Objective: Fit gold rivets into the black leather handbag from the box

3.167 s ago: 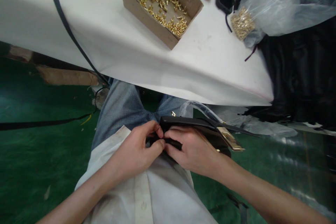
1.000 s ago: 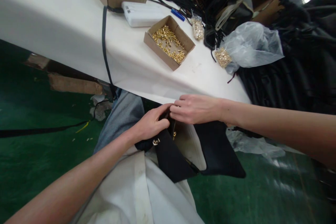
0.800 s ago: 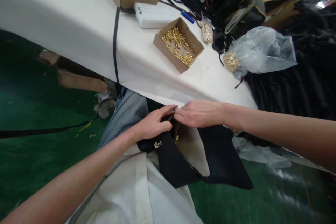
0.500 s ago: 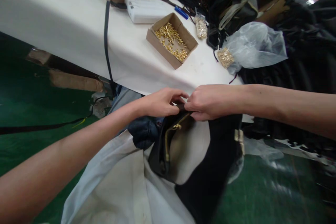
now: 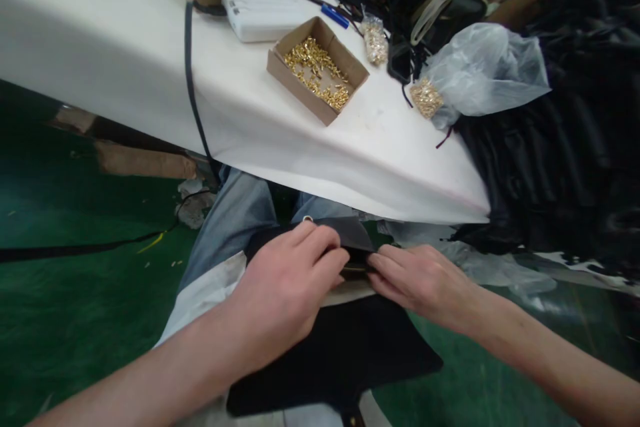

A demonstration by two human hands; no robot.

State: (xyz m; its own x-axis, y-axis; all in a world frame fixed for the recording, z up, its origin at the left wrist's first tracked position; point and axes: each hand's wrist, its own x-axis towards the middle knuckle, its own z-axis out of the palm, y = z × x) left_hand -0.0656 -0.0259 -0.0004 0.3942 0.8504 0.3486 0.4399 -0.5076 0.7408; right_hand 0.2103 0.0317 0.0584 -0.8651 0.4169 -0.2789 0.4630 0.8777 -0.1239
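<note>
A black handbag [image 5: 335, 347] lies across my lap, its flap spread toward my body and a strip of pale lining showing near the opening. My left hand [image 5: 295, 273] is closed at the left part of the opening, fingers bent over the edge. At the right end of the opening, my right hand [image 5: 417, 277] pinches the bag's edge. Between the hands a dark panel of the bag stands up, and a bit of the gold zipper [image 5: 356, 268] shows below it. My fingertips are partly hidden inside the opening.
On the white table [image 5: 240, 107] stands a cardboard box [image 5: 300, 97] of small gold metal pieces. Behind it are a white plastic case [image 5: 260, 17] and a blue pen [image 5: 335, 16]. A clear plastic bag [image 5: 495, 73] of gold pieces lies right, beside piled black material [image 5: 545, 160].
The handbag has turned, so its flap now spreads toward my body rather than to the right. Both hands have moved down and farther apart along the opening.
</note>
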